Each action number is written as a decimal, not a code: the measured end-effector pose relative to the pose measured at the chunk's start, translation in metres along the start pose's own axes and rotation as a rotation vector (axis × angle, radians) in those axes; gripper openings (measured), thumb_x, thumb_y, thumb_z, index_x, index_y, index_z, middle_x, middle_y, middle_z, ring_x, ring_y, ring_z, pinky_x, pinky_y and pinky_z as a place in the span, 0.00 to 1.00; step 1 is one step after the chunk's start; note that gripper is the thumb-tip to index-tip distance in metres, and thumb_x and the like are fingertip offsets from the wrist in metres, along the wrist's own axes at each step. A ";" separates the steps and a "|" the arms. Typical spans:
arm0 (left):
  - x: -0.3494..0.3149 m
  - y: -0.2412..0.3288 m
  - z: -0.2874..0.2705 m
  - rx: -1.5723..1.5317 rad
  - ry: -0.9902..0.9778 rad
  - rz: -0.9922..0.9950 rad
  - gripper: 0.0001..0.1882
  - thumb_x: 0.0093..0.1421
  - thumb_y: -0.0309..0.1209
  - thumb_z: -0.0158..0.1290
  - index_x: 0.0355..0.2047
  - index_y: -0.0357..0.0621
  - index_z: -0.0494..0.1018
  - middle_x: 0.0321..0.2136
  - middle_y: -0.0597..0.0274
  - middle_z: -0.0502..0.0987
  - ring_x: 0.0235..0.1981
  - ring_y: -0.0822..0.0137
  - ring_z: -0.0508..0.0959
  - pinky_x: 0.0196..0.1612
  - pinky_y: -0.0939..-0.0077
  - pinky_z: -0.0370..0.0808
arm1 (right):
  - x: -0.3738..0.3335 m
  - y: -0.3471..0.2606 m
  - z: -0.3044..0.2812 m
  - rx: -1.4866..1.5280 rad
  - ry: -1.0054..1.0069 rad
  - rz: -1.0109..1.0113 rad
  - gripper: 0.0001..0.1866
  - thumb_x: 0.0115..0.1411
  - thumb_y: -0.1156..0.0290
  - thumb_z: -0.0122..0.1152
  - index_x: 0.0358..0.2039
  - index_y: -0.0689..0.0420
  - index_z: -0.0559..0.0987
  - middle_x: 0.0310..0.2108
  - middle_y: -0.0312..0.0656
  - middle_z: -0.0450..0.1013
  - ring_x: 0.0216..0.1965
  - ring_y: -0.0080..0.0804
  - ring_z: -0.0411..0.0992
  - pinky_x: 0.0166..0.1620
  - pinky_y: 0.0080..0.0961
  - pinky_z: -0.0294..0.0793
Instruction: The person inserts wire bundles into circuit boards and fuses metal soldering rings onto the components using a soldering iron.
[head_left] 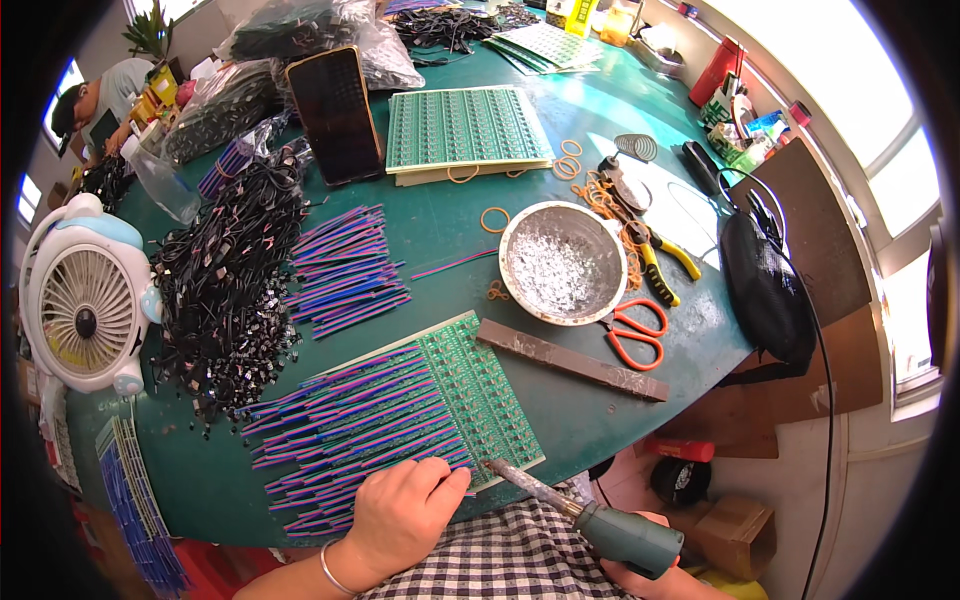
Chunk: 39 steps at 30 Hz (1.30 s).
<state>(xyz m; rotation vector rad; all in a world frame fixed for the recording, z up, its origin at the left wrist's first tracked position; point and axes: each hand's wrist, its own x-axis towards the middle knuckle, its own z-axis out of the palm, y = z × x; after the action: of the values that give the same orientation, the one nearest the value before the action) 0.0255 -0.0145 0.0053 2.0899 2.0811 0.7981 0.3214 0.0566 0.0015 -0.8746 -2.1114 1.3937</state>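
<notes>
The left hand [405, 510] presses fingertips on the wires [350, 440] at the near edge of the green circuit panel [470, 390]; the right hand [640, 575] is wrapped around the soldering iron [560, 505]. Best to pin each wire flat, touching only 1 pad briefly with the tip.

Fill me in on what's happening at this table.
A person is soldering wires to a green circuit board on a green table. The left hand presses the wires down at the board's near edge, while the right hand, mostly hidden, grips a soldering iron with its tip at the board's corner. Rows of purple and blue wires already lie across the board. A metal bowl, scissors and pliers sit beyond.
</notes>
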 end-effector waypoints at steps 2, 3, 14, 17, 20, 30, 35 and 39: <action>-0.001 0.001 -0.001 0.012 -0.002 0.000 0.09 0.47 0.25 0.58 0.31 0.46 0.79 0.25 0.66 0.72 0.23 0.66 0.75 0.22 0.73 0.71 | -0.002 0.011 -0.007 -0.002 -0.117 -0.004 0.24 0.54 0.75 0.64 0.50 0.67 0.68 0.44 0.50 0.71 0.43 0.39 0.71 0.47 0.33 0.71; -0.002 0.001 -0.002 0.015 0.000 -0.003 0.09 0.47 0.25 0.58 0.31 0.46 0.79 0.25 0.66 0.72 0.23 0.66 0.75 0.22 0.73 0.71 | -0.001 0.010 -0.008 -0.001 -0.120 -0.007 0.24 0.54 0.75 0.64 0.50 0.67 0.68 0.44 0.50 0.71 0.43 0.39 0.71 0.47 0.33 0.71; 0.000 0.001 -0.001 0.002 0.012 0.012 0.09 0.46 0.25 0.58 0.31 0.46 0.79 0.25 0.67 0.72 0.22 0.67 0.75 0.21 0.73 0.70 | 0.008 -0.014 -0.009 -0.063 -0.126 -0.034 0.25 0.55 0.75 0.63 0.52 0.66 0.67 0.45 0.50 0.71 0.45 0.40 0.71 0.50 0.34 0.69; 0.000 0.001 0.001 0.012 0.013 0.012 0.09 0.46 0.25 0.58 0.31 0.46 0.79 0.25 0.67 0.72 0.22 0.67 0.74 0.21 0.73 0.70 | 0.004 -0.008 -0.006 0.087 -0.070 -0.004 0.27 0.54 0.76 0.64 0.54 0.66 0.65 0.46 0.51 0.71 0.46 0.40 0.71 0.50 0.35 0.69; -0.001 0.002 0.000 0.034 -0.007 0.004 0.10 0.46 0.25 0.58 0.31 0.46 0.79 0.24 0.68 0.72 0.21 0.67 0.74 0.21 0.72 0.69 | 0.003 -0.010 -0.004 0.133 -0.053 0.036 0.28 0.54 0.76 0.64 0.54 0.67 0.65 0.47 0.52 0.71 0.46 0.40 0.71 0.51 0.35 0.69; 0.001 0.004 -0.001 0.039 -0.016 0.008 0.10 0.45 0.26 0.58 0.31 0.47 0.78 0.23 0.68 0.70 0.21 0.67 0.73 0.21 0.72 0.68 | 0.011 -0.007 -0.009 -0.101 -0.177 -0.060 0.23 0.53 0.75 0.62 0.49 0.67 0.70 0.44 0.51 0.72 0.43 0.41 0.72 0.47 0.33 0.71; 0.000 0.004 0.000 0.068 -0.013 0.014 0.10 0.45 0.26 0.58 0.31 0.46 0.78 0.24 0.68 0.70 0.21 0.67 0.73 0.21 0.73 0.68 | 0.006 -0.005 -0.005 0.005 -0.052 -0.055 0.21 0.53 0.74 0.62 0.47 0.67 0.72 0.43 0.50 0.73 0.40 0.42 0.73 0.46 0.33 0.72; 0.000 0.002 0.001 0.058 -0.009 0.021 0.10 0.45 0.26 0.59 0.31 0.46 0.79 0.24 0.68 0.70 0.21 0.67 0.73 0.20 0.73 0.68 | 0.011 -0.015 -0.004 -0.037 -0.054 -0.073 0.23 0.53 0.75 0.63 0.49 0.67 0.70 0.43 0.51 0.73 0.41 0.42 0.73 0.46 0.33 0.72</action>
<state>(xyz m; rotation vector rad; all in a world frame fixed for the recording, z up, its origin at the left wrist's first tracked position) 0.0280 -0.0147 0.0052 2.1436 2.1056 0.7385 0.3127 0.0632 0.0172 -0.7743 -2.1929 1.3601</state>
